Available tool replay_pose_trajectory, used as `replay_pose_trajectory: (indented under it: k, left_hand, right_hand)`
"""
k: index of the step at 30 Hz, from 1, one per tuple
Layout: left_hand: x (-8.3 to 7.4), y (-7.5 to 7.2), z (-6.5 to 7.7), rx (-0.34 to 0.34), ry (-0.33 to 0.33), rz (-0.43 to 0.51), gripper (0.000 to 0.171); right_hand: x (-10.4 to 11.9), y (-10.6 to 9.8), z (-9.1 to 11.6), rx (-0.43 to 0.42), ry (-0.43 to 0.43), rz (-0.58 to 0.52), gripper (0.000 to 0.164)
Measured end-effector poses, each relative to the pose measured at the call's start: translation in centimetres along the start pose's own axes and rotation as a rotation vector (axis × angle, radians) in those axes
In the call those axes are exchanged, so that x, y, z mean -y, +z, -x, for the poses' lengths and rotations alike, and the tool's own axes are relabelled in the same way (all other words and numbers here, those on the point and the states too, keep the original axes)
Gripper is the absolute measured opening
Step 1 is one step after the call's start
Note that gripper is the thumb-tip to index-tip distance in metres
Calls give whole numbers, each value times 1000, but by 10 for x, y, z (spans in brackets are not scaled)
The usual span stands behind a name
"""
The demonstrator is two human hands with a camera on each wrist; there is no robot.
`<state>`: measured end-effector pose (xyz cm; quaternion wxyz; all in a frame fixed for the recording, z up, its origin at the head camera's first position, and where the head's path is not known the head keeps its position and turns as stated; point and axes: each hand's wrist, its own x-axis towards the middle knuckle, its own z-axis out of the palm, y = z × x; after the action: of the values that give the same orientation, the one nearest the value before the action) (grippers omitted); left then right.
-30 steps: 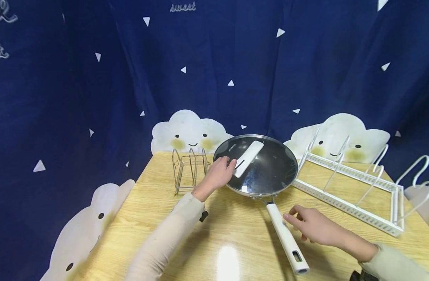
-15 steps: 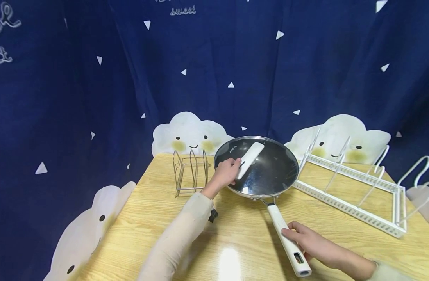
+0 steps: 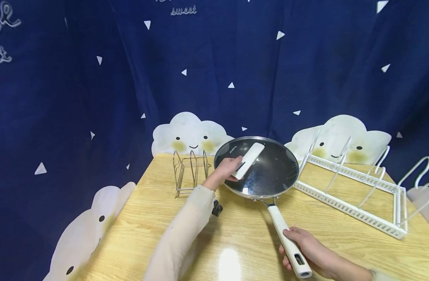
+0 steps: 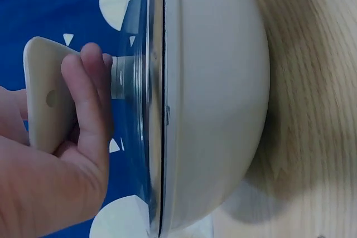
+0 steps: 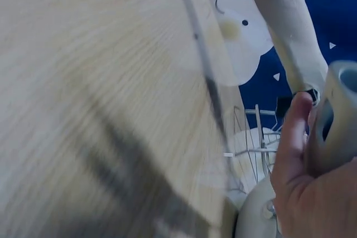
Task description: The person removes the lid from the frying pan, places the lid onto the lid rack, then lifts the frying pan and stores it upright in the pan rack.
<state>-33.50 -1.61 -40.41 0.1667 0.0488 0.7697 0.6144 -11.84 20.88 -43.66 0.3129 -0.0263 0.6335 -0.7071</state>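
A cream-coloured wok (image 4: 217,98) stands on the table, with a glass lid (image 3: 274,168) lying on its rim. Across the lid's middle runs a flat white lid handle (image 3: 254,153). My left hand (image 3: 226,168) grips the near end of that handle; in the left wrist view the fingers (image 4: 89,98) pass under it, just above the glass. My right hand (image 3: 313,249) is wrapped round the wok's long white handle (image 3: 278,223), which points toward me. In the right wrist view the handle's end, with its hanging slot, shows beside the right hand (image 5: 295,188).
Left of the wok stands a small metal wire rack (image 3: 186,189). A larger white rack (image 3: 348,210) with upright hooped dividers lies close on the right. The wooden table (image 3: 147,218) ends at a dark blue curtain (image 3: 207,47) with cloud pictures behind it.
My left hand has moved right onto the lid handle and taken hold of it. The right hand has closed round the wok's handle and slid toward its end. Wok and lid stay put.
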Motion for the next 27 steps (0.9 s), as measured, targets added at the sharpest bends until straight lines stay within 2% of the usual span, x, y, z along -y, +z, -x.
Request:
replay_pose_trajectory:
  k: [3, 7, 13, 18, 22, 27]
  left_hand:
    - [1, -1, -3, 65, -17, 42, 48]
    - [0, -1, -4, 103, -54, 72, 45]
    - [-3, 2, -4, 84, -91, 59, 41]
    - [-3, 7, -3, 32, -71, 10, 42]
    - [-2, 9, -3, -4, -54, 8, 39]
    - [-3, 8, -2, 41, -86, 65, 35]
  right_hand:
    - [-1, 2, -1, 9, -12, -60, 39]
    - [-1, 7, -2, -21, -14, -58, 36]
    - [-1, 13, -4, -101, -9, 13, 35]
    - [-2, 14, -4, -106, -26, 30, 31]
    - [-3, 14, -5, -95, -34, 34, 32]
    - [-4, 11, -5, -69, -26, 42, 33]
